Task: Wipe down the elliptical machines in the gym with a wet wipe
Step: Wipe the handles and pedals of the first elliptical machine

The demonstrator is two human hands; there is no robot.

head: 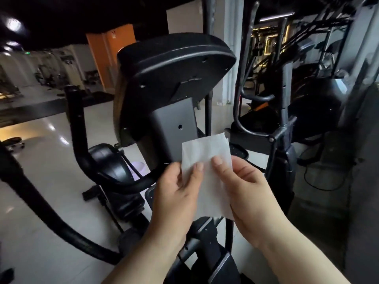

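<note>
A white wet wipe is spread flat and held up between both hands in front of me. My left hand pinches its left edge with thumb and fingers. My right hand grips its right side, thumb on top. Just behind the wipe stands a black elliptical machine, seen from the back of its console and its grey post. The wipe is close to the post but I cannot tell if it touches. A curved black handlebar runs left of the console.
A second dark elliptical stands to the right, with more machines behind it. Another thick black bar sweeps across the lower left. Shiny pale floor tiles lie to the left. An orange wall panel stands further back.
</note>
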